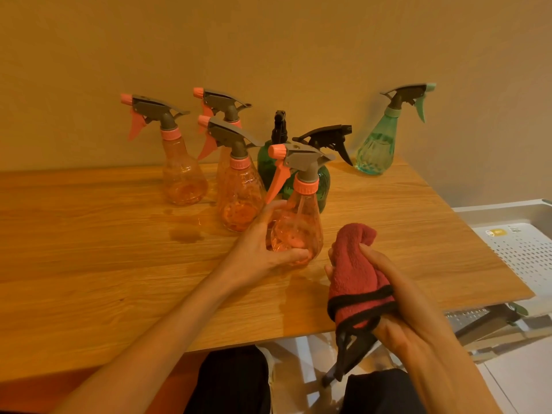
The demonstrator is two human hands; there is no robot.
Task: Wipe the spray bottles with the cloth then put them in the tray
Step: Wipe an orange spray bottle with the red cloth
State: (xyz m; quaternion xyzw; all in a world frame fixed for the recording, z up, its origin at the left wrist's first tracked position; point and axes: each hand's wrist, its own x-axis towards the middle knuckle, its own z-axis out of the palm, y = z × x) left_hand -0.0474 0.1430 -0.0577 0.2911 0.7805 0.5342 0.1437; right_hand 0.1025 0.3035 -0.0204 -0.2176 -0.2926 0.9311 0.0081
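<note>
seven spray bottles stood on the surface [89, 249]. left hand [263, 249] wrapped its grip round the nearest orange bottle [298, 228], upright. right hand [397, 294] clutched the red cloth [355, 273] just right of it. tray [525, 252] lay farther right, empty.

Four clear orange bottles [295, 231], two dark green [267, 165], one teal [375, 150]; a red, black-edged cloth [357, 279] and white perforated tray [525, 249] were seen.

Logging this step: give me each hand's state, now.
Left hand: grips the orange spray bottle.
Right hand: holds the red cloth.
</note>
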